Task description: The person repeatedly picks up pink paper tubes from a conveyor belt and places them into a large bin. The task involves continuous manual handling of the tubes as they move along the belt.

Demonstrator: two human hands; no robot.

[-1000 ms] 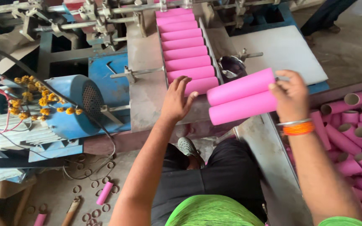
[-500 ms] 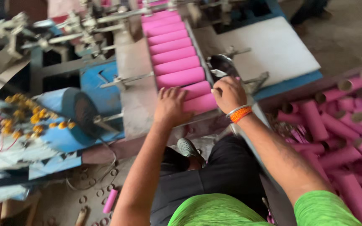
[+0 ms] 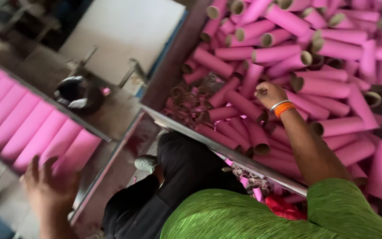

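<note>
Meanwhile, pink cardboard tubes (image 3: 244, 106) lie heaped in a bin (image 3: 177, 66), the right hand (image 3: 269, 94) curled loosely among them, gripping none yet.
Left hand (image 3: 49, 183), fingers spread, rests against the row of tubes (image 3: 36, 132) in the machine's tray; picking seems under way.

The right hand (image 3: 268, 94) reaches into a bin (image 3: 173, 66) heaped with pink tubes (image 3: 319, 86), fingers curled down among them (whether it grips one is unclear). An orange band (image 3: 284, 108) circles its wrist. The left hand (image 3: 49, 186) rests against the nearest of the pink tubes in a tray (image 3: 74, 152). A dark cup (image 3: 76, 93) stands between tray and bin.
</note>
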